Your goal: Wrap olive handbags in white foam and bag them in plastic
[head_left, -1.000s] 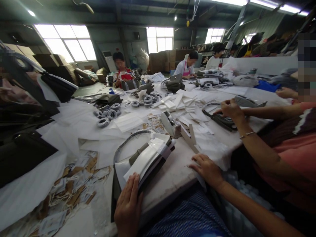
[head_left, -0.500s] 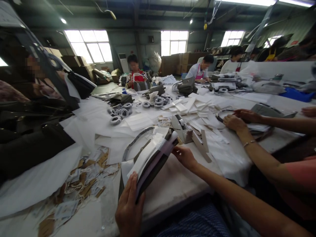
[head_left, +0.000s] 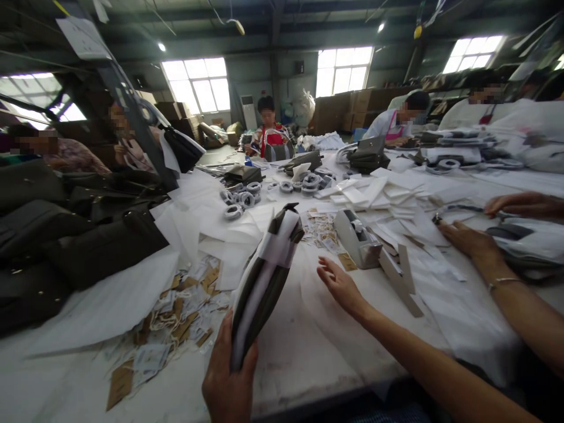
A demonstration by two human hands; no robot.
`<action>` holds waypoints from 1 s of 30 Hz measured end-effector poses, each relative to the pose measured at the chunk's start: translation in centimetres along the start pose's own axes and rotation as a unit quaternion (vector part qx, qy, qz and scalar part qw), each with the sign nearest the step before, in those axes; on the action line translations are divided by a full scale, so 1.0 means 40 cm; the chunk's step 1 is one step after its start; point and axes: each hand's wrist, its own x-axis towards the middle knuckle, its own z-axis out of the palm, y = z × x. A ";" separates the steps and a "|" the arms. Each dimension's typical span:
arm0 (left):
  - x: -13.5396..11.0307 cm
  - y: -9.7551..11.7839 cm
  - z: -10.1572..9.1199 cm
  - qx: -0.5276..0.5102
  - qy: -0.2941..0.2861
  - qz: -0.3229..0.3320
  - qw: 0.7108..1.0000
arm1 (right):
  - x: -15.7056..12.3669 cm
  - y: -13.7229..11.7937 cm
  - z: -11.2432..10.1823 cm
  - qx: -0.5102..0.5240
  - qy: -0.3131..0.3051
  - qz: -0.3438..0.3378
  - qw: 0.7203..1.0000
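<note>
My left hand [head_left: 227, 382] grips the near end of a dark olive handbag [head_left: 263, 282] wrapped in white paper. The bag stands on edge, tilted up and away from me above the white table [head_left: 317, 352]. My right hand [head_left: 341, 288] hovers just to the right of the bag, palm down, fingers stretched out and apart, holding nothing. A grey tape dispenser [head_left: 358, 238] stands a little beyond my right hand.
Loose brown and white hang tags [head_left: 176, 317] lie left of the bag. Dark bags [head_left: 88, 247] pile at the left. Tape rolls [head_left: 247, 197] and folded white sheets [head_left: 388, 194] cover the middle. A co-worker's hands [head_left: 471, 238] work at the right; other people sit across.
The bag has been raised from lying flat to standing on edge in my left hand. My right hand came in from the right, touched the bag, then drew off it.
</note>
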 end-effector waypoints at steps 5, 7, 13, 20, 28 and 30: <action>0.006 0.003 -0.003 -0.012 -0.006 -0.024 1.000 | -0.134 -0.014 0.018 -0.104 -0.098 -0.058 0.988; 0.008 0.003 -0.003 -0.013 -0.005 -0.018 1.000 | -0.140 -0.023 0.023 -0.034 -0.101 0.020 0.994; 0.002 0.000 0.003 -0.009 0.003 0.016 1.000 | -0.151 -0.048 -0.061 0.165 -0.150 0.277 0.935; -0.006 -0.001 0.021 -0.019 -0.001 0.053 0.998 | -0.170 0.007 -0.077 -0.344 -0.125 -0.115 0.924; 0.054 0.034 -0.010 -0.023 0.042 0.066 0.997 | -0.076 0.002 0.073 -0.384 -0.245 -0.207 0.866; 0.068 0.052 -0.020 -0.022 0.059 0.090 0.994 | -0.050 -0.004 0.083 -0.365 -0.238 -0.229 0.870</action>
